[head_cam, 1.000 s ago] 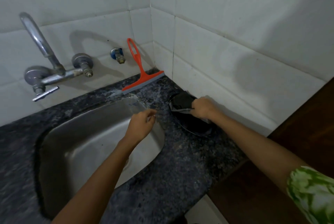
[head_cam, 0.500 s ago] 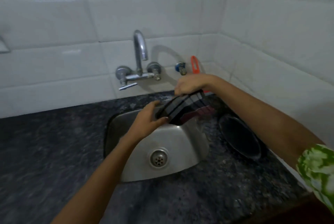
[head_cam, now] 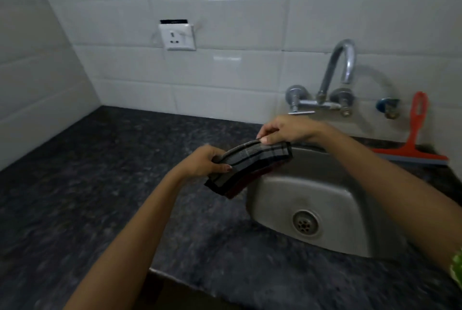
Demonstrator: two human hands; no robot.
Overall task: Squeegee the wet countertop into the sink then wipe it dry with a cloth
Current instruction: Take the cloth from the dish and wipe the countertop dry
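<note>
A folded grey checked cloth [head_cam: 252, 164] with dark edges hangs in the air over the left rim of the steel sink [head_cam: 332, 199]. My left hand [head_cam: 203, 161] grips its left end. My right hand [head_cam: 285, 131] pinches its upper right edge. The red squeegee [head_cam: 412, 144] leans against the white tiled wall at the far right, behind the sink, its blade on the dark speckled countertop [head_cam: 100, 184]. The countertop stretches left of the sink to the corner.
A chrome tap [head_cam: 335, 84] with two valves sits on the wall above the sink, and a small blue valve [head_cam: 386, 107] is beside it. A white wall socket [head_cam: 177, 36] is mounted above the left counter. The counter's front edge [head_cam: 175, 279] runs near the bottom.
My right hand picked the cloth off the dark plate and carried it left over the sink. My left hand took hold of its other end. My view swung left along the countertop.
</note>
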